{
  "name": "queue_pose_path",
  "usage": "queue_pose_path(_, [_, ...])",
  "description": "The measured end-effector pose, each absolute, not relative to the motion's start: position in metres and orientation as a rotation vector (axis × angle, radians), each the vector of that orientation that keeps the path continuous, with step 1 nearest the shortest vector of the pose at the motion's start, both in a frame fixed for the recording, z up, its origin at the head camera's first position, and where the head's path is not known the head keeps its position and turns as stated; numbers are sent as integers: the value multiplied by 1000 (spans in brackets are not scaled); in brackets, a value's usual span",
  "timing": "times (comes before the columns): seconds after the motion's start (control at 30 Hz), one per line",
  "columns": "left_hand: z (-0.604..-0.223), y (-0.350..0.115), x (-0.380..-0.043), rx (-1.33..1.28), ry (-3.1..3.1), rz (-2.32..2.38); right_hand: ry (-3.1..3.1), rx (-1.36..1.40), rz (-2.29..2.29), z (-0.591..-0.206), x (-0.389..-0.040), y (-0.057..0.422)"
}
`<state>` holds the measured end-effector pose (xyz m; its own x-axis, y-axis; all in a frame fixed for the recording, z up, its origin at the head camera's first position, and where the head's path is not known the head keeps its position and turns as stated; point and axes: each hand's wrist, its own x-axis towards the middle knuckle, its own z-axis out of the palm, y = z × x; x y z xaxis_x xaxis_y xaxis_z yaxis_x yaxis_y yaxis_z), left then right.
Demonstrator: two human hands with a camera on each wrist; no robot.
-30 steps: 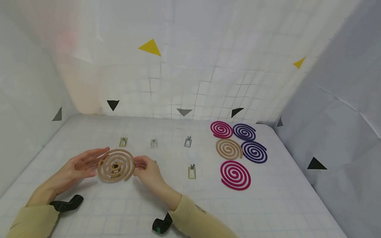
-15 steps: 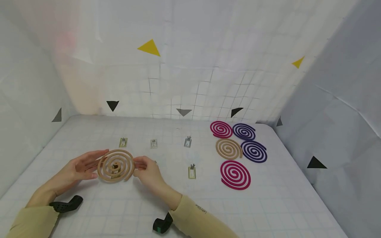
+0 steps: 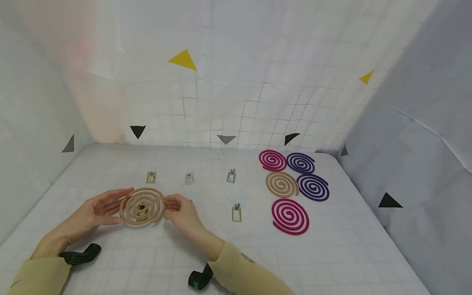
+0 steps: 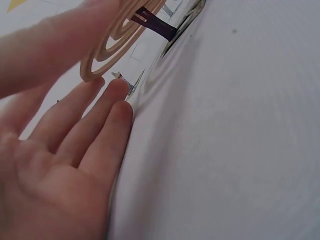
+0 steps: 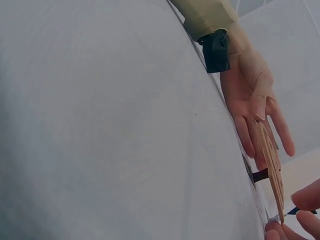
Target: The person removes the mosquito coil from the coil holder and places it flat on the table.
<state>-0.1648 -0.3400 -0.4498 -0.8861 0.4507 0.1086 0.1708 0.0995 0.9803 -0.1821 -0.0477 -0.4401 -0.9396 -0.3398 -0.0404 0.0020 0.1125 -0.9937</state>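
A tan mosquito coil (image 3: pixel 126 205) is raised above the table on the left, over a small metal coil stand. The stand's dark upright tab (image 4: pixel 156 26) meets the coil near its centre in the left wrist view. My left hand (image 3: pixel 86 215) cups the coil's left edge with its fingers fairly straight; the thumb touches the rim in the right wrist view. On the opposite side my right hand (image 3: pixel 184 213) pinches the coil's right edge between thumb and fingers. Part of the stand's base is hidden beneath the coil.
Several other coil stands (image 3: pixel 236 214) stand behind and to the right of the hands; one is mostly hidden by my right hand. At the right lie magenta (image 3: pixel 290 216), dark blue (image 3: pixel 313 187) and tan coils (image 3: pixel 282 184). White walls enclose the table.
The held coil's far edge has dipped slightly, and my left thumb has shifted a little toward me. My right hand stays at the coil's right edge.
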Motion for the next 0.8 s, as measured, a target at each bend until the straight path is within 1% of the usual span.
queue_pose_path(0.27, [-448,-339,-165,613,2192,1873,2075,-320,-1939,-441,-182,-49])
queue_pose_path(0.6, [-446,-336,-162,529,2242,1867,2023,-300,-1993,-439,-180,-49])
queue_pose_path(0.8, [-446,-334,-162,538,2236,1850,2007,-294,-1999,-438,-179,-49])
